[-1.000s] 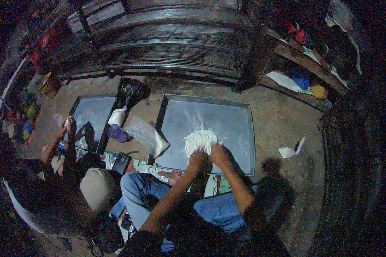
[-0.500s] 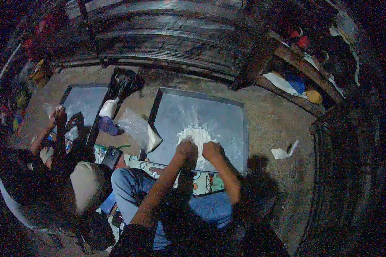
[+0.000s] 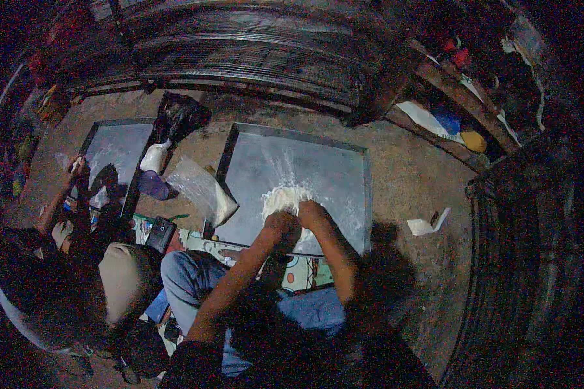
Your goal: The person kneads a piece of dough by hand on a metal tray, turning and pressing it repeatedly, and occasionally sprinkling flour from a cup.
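A heap of white flour-like powder [image 3: 280, 198] lies on a large grey metal tray [image 3: 331, 170], with streaks of it spread toward the far side. My left hand [image 3: 283, 225], fingers curled, presses into the near edge of the heap. Right beside it, my right hand [image 3: 313, 215] is also closed at the heap's right edge. Both hands seem to grip some of the powder, though the fingertips are hidden. At the tray's left edge rests a clear plastic bag [image 3: 204, 194] with white powder in its corner.
Left of me a co-worker's hand [image 3: 78, 165] is over a second tray [image 3: 126, 139]. A black plastic bag [image 3: 180, 118], a purple bundle [image 3: 154, 185] and a phone [image 3: 161, 235] lie between us. Folded white paper [image 3: 425, 225] is on the floor at right; wooden shelving [image 3: 457, 139] stands beyond.
My right hand has moved in beside the left and slightly farther forward over the powder. The left hand stays at the heap. The whole view has shifted slightly.
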Tool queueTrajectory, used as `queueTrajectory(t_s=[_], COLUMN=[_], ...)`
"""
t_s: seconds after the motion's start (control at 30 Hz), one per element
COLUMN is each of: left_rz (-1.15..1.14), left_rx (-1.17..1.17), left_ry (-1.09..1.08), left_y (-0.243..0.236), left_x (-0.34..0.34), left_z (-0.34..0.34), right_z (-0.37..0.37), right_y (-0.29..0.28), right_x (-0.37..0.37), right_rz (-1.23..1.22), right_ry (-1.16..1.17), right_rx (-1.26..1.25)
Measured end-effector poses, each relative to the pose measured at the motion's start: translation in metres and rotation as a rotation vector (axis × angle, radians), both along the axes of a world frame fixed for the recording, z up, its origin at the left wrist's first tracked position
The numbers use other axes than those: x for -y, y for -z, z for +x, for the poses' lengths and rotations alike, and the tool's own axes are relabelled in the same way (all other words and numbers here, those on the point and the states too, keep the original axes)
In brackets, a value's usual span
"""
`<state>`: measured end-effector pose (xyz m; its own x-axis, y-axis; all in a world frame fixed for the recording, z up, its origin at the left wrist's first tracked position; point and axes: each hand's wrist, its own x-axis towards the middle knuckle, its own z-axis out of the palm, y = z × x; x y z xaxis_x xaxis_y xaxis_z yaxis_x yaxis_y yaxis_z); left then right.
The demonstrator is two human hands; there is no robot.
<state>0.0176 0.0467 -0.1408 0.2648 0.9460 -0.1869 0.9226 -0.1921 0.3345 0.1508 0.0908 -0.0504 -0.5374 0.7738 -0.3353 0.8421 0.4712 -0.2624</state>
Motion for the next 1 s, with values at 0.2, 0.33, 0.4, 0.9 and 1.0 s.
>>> queueTrajectory(t_s=[0.2,0.33,0.4,0.9,1.0], left_rz=[-0.084,0.153,0.004,-0.059,-0.114], left_rx=[-0.058,-0.029,-0.062,-0.223,-0.254], left_ry=[-0.144,0.029,-0.163,-0.172,-0.154], left_y=[-0.037,-0.067,-0.035,-0.044,-0.056], left_x=[0.015,-0.002,0.03,-0.019,-0.015], left_z=[0.018,0.073,0.017,0.014,0.018], right_z=[0.012,0.083,-0.008,0.004,0.0], right_y=[0.018,0.086,0.012,-0.018,-0.014], right_x=[-0.012,-0.053,0.006,-0.02,-0.033], right_rz=[0.08,0.107,-0.143,-0.057,-0.06], right_ry=[-0.22,-0.171,-0.166,-0.122,-0.022], right_rx=[0.153,0.144,0.113,0.006,0.019])
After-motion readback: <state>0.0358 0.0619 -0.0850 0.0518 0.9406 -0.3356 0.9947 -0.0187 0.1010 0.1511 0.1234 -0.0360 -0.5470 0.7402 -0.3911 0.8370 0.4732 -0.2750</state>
